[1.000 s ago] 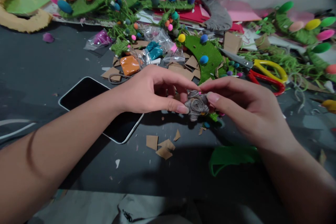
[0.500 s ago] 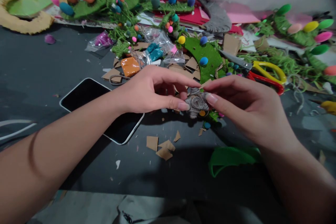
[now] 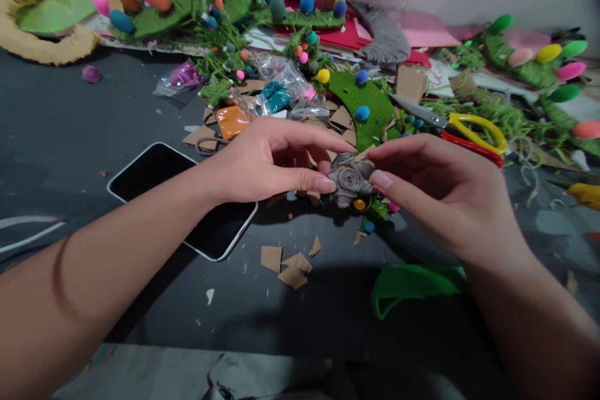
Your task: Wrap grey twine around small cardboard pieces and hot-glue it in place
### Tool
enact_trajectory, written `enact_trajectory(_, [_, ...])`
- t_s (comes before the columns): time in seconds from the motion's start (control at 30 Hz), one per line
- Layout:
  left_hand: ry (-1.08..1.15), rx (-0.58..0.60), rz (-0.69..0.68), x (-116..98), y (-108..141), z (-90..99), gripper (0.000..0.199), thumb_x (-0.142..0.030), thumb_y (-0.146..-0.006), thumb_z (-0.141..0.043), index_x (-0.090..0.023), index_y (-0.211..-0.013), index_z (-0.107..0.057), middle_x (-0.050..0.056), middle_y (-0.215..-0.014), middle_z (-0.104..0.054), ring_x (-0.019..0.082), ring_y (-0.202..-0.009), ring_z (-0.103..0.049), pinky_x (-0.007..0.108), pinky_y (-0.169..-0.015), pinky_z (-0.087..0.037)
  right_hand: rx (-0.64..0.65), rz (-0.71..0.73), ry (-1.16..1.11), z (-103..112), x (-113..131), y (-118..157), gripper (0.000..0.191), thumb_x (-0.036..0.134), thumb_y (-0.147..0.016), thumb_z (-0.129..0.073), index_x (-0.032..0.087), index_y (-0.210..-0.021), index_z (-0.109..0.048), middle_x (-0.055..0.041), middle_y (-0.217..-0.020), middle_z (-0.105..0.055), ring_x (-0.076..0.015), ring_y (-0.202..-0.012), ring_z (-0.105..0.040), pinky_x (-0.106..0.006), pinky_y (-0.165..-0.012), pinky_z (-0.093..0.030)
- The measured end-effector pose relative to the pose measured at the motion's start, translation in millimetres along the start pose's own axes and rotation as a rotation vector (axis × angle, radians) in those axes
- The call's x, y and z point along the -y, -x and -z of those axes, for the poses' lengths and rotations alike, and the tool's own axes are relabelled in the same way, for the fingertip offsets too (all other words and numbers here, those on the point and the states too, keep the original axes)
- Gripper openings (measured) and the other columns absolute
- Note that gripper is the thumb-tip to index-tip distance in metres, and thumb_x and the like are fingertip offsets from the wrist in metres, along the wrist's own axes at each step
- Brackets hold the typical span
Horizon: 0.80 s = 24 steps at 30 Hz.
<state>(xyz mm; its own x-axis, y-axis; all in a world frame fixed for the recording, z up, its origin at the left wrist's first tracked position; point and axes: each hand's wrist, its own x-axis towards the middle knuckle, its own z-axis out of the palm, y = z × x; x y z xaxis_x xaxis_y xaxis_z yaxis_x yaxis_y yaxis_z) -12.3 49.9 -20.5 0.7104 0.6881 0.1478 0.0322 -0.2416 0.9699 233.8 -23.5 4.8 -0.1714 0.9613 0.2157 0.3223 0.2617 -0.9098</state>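
Gray yarn flower (image 3: 349,179) is smack in the middle, left hand (image 3: 262,165) pinching its left edge, right hand (image 3: 443,197) its right, neither really nearer.

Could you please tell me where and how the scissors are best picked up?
I'd take the yellow loop, coming from the right: it shows whole, and the blades point left, away from that side, while the right hand partly hides the red loop.
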Motion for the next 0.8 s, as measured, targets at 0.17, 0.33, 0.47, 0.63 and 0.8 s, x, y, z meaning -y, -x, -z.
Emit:
enact_trajectory(0.17, [0.038,-0.045,-0.015,1,-1,-0.7,0.038,-0.026,-0.08,-0.086,-0.027,-0.117,-0.079,0.002,-0.085,-0.076,0.014,-0.067,-0.074,0.018,-0.059,-0.06,0.025,0.018,0.017,2,-4,4,0.025,0.019,-0.087,-0.078,0.026,-0.111,-0.077,0.0006,-0.098,-0.077,-0.0121,-0.083,-0.073,-0.021,-0.077,-0.063])
enact_trajectory(0.33, [0.053,-0.061,-0.034,0,-2,1.0,0.037,-0.026,-0.08,-0.087,-0.03,-0.116,-0.08,0.001,-0.086,-0.075,0.012,-0.064,-0.073,0.017,-0.055,-0.059,0.065,0.062,0.009,7,-9,4,0.037,0.017,-0.085,-0.079,0.028,-0.12,-0.076,-0.0018,-0.113,-0.075,-0.0165,-0.094,-0.073,-0.028,-0.085,-0.063])
enact_trajectory(0.47, [0.053,-0.071,-0.051,1,-2,2.3,0.038,-0.027,-0.079,-0.087,-0.032,-0.116,-0.08,0.0,-0.086,-0.075,0.012,-0.063,-0.073,0.016,-0.056,-0.059,0.107,0.113,-0.011,11,-12,2,0.044,0.016,-0.084,-0.08,0.032,-0.124,-0.075,-0.0018,-0.121,-0.073,-0.0186,-0.102,-0.071,-0.032,-0.087,-0.061])
enact_trajectory(0.63, [0.086,-0.055,-0.044,0,-2,1.5,0.038,-0.022,-0.076,-0.089,-0.033,-0.111,-0.082,-0.001,-0.083,-0.076,0.012,-0.063,-0.073,0.016,-0.059,-0.059,0.064,0.167,0.022,10,-11,1,0.041,0.017,-0.081,-0.085,0.035,-0.117,-0.079,0.0017,-0.108,-0.076,-0.0144,-0.092,-0.07,-0.027,-0.081,-0.06])
enact_trajectory(0.8, [0.143,-0.039,-0.052,-6,-3,-0.3,0.039,-0.009,-0.071,-0.088,-0.031,-0.103,-0.084,-0.003,-0.079,-0.076,0.011,-0.065,-0.073,0.014,-0.061,-0.06,0.009,0.181,0.06,8,-10,2,0.04,0.018,-0.078,-0.087,0.037,-0.113,-0.081,0.0022,-0.107,-0.079,-0.0175,-0.095,-0.073,-0.031,-0.084,-0.061])
